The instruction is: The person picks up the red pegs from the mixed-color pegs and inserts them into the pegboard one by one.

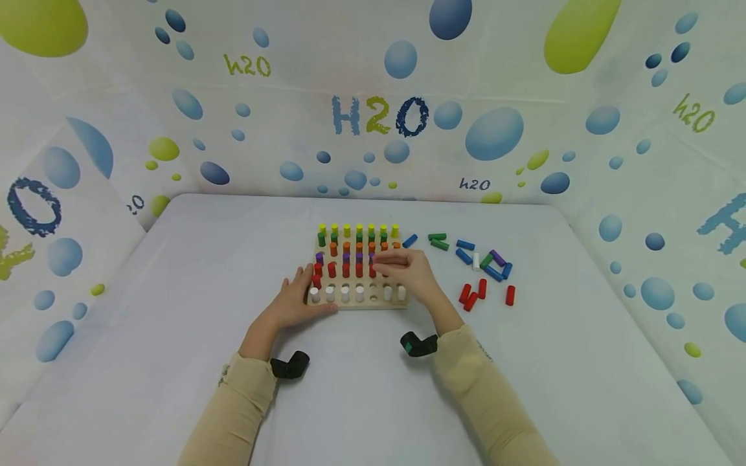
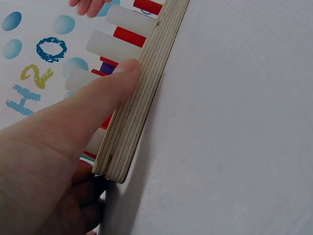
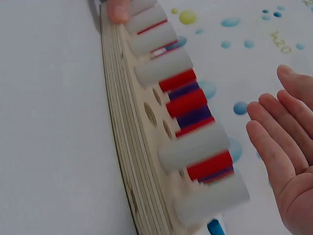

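A wooden pegboard (image 1: pixel 364 307) carries rows of yellow, green, orange, purple, red and white pegs. Its front row of white pegs (image 1: pixel 345 294) has a bare hole between two of them. My left hand (image 1: pixel 290 303) grips the board's front left corner. In the left wrist view the thumb (image 2: pixel 128 67) lies against the layered front edge, with the other fingers bent by the left side. Above the board's right half is my right hand (image 1: pixel 410 272), near the purple and red pegs. The right wrist view shows its fingers (image 3: pixel 274 117) extended, the thumb apart, and no peg between them.
Loose red pegs (image 1: pixel 482 288) lie on the white tabletop right of the board. Behind them are scattered blue pegs (image 1: pixel 464 257), green pegs (image 1: pixel 437 237), a purple peg (image 1: pixel 498 257) and a white peg (image 1: pixel 476 261). A printed backdrop (image 1: pixel 379 155) rises at the table's far edge.
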